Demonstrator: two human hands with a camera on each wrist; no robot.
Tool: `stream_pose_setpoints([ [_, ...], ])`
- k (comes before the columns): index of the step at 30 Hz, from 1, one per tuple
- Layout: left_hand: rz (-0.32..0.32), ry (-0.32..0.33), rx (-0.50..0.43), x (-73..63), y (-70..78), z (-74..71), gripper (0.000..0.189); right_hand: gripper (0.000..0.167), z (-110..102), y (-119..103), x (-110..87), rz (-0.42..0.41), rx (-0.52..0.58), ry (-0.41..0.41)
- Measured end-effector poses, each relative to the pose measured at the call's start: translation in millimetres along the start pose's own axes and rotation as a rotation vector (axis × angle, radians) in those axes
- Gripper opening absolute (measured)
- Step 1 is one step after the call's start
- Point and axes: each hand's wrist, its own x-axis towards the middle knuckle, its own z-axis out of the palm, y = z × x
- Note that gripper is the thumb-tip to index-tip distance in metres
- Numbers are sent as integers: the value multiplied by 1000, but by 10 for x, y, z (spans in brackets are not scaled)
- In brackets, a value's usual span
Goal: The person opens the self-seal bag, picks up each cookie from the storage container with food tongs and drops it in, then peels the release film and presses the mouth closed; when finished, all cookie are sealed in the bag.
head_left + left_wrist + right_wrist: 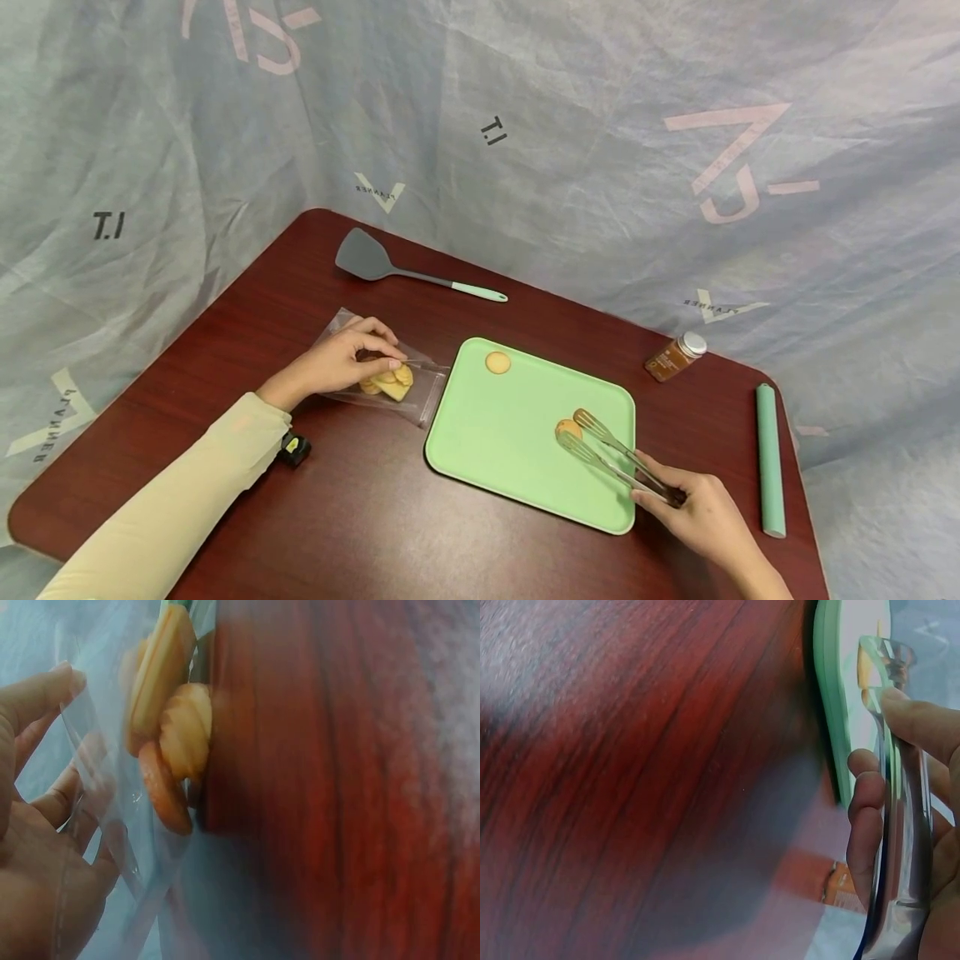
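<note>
1. The red-brown table [360, 517] holds up everything here.
2. The green tray [510, 442] lies flat, giving the cookies a place to rest.
3. The clear bag [426, 398] is beside the tray. The left hand [352, 357] pinches its plastic, maybe so it won't slide.
4. The right hand [701, 510] grips the tongs [618, 474], maybe keeping fingers off food.
5. One round cookie [568, 428] sits on the tray between the tong tips; I can't tell if they touch it.

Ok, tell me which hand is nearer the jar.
Right. The right hand, holding the tongs, is on the near side of the jar; the left hand is farther off, across the tray to the jar's left, at the bag.
</note>
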Motion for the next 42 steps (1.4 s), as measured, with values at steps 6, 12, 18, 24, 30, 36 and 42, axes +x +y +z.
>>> stream_pose_setpoints([
  [6, -2, 5, -1, -11, -25, -6, 13, 52, -11, 0, 0, 4, -11, -4],
  [12, -1, 9, -1, -27, -39, -4, 13, 53, -8, -17, 5, -25, -29, 5],
  [18, -5, 14, 0, -40, -34, -9, 13, 51, -18, -67, 34, -55, -52, 20],
  [24, -20, 0, -18, -44, -26, -12, 14, 48, -7, -131, 107, -52, -45, 31],
  [30, -24, -2, -24, -53, -26, -21, 14, 49, 75, -295, 277, -74, 11, 13],
  [36, -20, 3, -17, -49, -20, -27, 14, 49, 231, -525, 529, -101, 57, -33],
  [42, -12, 4, -11, -42, -2, -28, 14, 51, 391, -835, 784, -49, 203, -143],
])
